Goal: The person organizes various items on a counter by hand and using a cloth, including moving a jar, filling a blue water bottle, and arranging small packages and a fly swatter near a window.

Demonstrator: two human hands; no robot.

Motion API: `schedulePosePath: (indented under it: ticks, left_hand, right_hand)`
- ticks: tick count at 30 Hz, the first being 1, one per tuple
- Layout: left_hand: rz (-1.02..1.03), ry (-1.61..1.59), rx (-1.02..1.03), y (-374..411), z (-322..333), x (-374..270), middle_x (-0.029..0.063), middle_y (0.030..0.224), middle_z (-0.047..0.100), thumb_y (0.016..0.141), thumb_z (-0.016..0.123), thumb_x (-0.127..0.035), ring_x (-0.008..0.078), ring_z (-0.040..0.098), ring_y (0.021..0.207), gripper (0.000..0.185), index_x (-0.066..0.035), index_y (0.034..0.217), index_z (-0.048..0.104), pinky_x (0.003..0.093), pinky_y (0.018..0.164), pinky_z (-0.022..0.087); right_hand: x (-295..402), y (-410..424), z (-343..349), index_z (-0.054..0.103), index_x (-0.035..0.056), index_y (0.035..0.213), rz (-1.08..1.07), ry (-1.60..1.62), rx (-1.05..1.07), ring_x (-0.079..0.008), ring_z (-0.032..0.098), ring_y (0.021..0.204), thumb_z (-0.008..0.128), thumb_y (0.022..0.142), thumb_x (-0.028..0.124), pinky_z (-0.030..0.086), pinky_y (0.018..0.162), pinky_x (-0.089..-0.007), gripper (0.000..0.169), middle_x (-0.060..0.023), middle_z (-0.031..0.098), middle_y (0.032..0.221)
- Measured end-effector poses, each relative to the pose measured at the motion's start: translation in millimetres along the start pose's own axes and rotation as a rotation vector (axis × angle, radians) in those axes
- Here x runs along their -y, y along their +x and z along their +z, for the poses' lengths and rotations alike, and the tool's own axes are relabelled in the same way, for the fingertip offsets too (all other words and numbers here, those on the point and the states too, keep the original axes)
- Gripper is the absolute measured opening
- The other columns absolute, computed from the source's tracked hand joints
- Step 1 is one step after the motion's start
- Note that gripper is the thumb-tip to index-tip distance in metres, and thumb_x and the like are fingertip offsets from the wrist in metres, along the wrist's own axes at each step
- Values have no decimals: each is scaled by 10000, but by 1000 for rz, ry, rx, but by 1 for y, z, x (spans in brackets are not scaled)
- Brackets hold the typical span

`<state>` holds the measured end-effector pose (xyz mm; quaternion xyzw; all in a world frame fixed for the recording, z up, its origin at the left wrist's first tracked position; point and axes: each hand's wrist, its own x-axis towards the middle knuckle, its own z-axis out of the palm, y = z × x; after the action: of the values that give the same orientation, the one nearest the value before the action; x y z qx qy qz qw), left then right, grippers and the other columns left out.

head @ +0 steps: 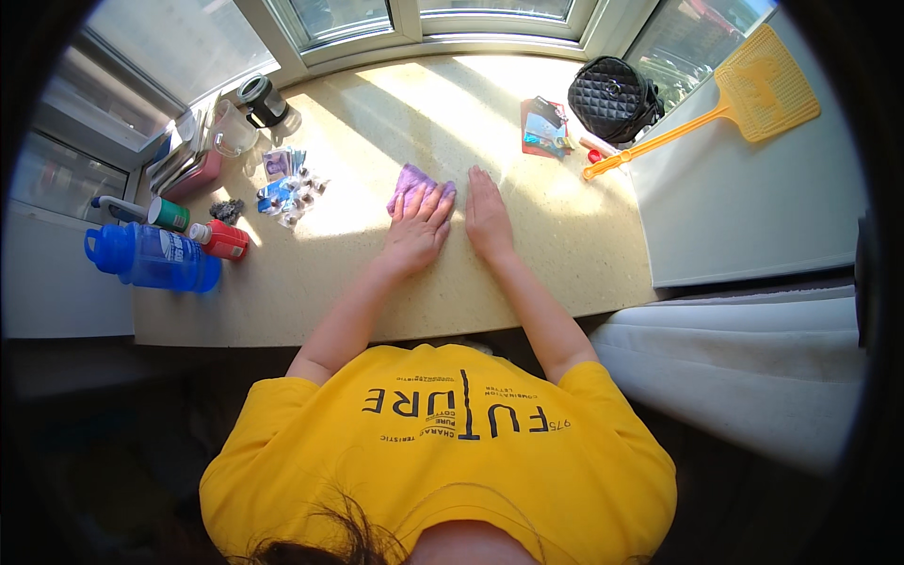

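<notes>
A folded purple cloth (408,185) lies on the speckled beige countertop (332,282) by the window. My left hand (418,229) rests palm down on its near part, fingers spread a little, pressing it to the surface. Whether the fingers grip any of the cloth cannot be told. Just to the right, my right hand (487,215) stands on its edge or lies flat on the countertop, its fingers straight and side by side, holding nothing. A narrow gap separates this hand from the cloth.
At left are a blue water bottle (173,258), a red bottle (224,240), a green-and-white container (169,213), a glass mug (234,131), a black tumbler (265,102), banknotes (277,164) and small packets (300,194). At right: cards (542,127), a quilted black bag (609,99), a yellow fly swatter (766,85).
</notes>
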<state>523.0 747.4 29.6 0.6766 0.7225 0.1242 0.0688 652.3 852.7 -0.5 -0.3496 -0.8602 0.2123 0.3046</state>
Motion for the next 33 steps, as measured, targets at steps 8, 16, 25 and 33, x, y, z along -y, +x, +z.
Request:
schedulePosePath:
  ticks: [8,16,25,33]
  left_hand:
    - [71,-588,-64,1,0,-28,115,1497,265,947,431,-293,267,199,1398,513,-115,1418,333,460,1136,57]
    - [-547,-13,-241,2,3,25,95,1508,251,966,360,-337,230,214,1397,538,-59,1424,309,451,1133,135]
    - [-632,181,-94,4,2,26,73,1530,185,975,274,-399,205,170,1410,586,-69,1457,223,420,1143,133]
    - [-612,160,-113,2,5,26,93,1528,184,965,298,-384,214,157,1413,602,-46,1454,211,423,1145,120]
  right_hand:
    - [9,7,-27,411,-10,1333,122,502,1,-346,418,1256,393,954,156,344,1041,-397,414,-227,429,1358]
    - [36,-9,-22,399,155,1380,-398,-135,352,-251,257,1373,372,965,374,163,1131,-449,470,-60,309,1475]
    - [-44,28,-53,379,193,1398,-225,-348,336,-242,229,1386,338,966,347,149,1132,-429,460,-43,286,1494]
    - [8,-33,-54,386,165,1397,-359,-274,433,-257,242,1380,361,958,350,145,1131,-439,477,-69,300,1486]
